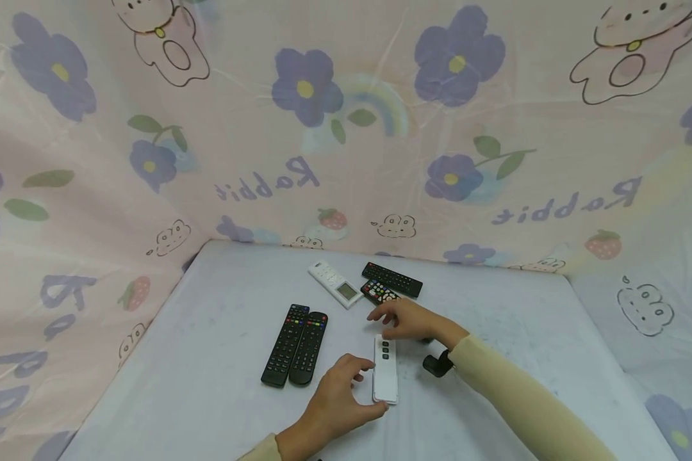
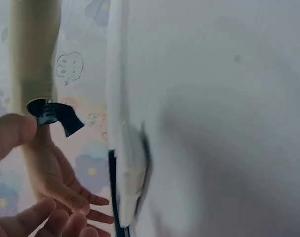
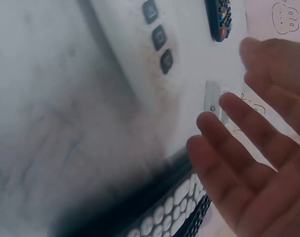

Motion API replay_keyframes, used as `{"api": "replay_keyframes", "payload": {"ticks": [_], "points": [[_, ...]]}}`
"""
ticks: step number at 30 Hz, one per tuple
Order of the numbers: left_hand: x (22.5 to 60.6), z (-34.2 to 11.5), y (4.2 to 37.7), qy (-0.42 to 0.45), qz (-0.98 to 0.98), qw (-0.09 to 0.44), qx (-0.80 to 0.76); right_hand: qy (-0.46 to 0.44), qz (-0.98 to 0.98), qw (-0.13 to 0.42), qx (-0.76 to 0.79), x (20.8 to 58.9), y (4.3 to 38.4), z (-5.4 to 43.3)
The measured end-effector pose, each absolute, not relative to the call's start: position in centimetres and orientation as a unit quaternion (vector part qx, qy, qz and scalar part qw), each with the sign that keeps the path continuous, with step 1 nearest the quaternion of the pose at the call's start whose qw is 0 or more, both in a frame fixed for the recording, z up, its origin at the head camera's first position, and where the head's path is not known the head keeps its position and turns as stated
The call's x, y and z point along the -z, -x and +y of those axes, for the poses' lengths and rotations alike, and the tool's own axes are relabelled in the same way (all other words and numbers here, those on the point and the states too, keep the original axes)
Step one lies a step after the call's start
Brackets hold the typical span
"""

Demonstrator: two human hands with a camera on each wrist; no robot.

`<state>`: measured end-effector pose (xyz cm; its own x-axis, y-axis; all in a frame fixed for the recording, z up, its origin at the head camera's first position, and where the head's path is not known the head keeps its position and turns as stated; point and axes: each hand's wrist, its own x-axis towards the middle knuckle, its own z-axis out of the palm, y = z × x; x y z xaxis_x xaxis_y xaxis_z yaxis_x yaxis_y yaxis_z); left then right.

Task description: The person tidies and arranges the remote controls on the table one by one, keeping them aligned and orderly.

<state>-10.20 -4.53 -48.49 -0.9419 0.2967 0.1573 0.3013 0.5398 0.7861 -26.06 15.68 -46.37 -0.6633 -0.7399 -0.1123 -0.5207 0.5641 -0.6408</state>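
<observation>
A slim white remote (image 1: pixel 385 378) with a few dark buttons near its far end lies lengthwise on the table. My left hand (image 1: pixel 336 398) is beside its left side and near end, fingers and thumb loosely bent. In the left wrist view a gap shows between these fingers and the white remote (image 2: pixel 130 173). Over the far end of that remote hovers my right hand (image 1: pixel 408 320), partly hiding a black remote with pale and coloured buttons (image 1: pixel 378 292). The right wrist view shows this hand's fingers (image 3: pixel 219 173) extended, gripping nothing.
Two black remotes, one longer (image 1: pixel 285 349) and one rounded (image 1: pixel 309 349), lie side by side on the left. Behind are a white remote with a small screen (image 1: pixel 336 283) and another black remote (image 1: pixel 392 279). Patterned curtain (image 1: pixel 369 166) encloses the white table (image 1: pixel 219 333).
</observation>
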Motion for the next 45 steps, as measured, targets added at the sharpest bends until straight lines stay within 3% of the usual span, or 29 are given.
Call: {"api": "replay_keyframes", "payload": {"ticks": [20, 29, 45], "points": [[51.4, -2.9, 11.4, 0.087, -0.860, -0.096, 0.493, 0.358, 0.881, 0.212, 0.225, 46.7, 24.8, 16.1], [51.8, -2.5, 11.9, 0.091, -0.843, -0.110, 0.519, 0.354, 0.872, 0.232, 0.246, 47.6, 25.1, 16.3], [52.1, -2.1, 11.7, 0.093, -0.845, -0.088, 0.519, 0.351, 0.875, 0.225, 0.247, 47.7, 25.2, 15.8]]}}
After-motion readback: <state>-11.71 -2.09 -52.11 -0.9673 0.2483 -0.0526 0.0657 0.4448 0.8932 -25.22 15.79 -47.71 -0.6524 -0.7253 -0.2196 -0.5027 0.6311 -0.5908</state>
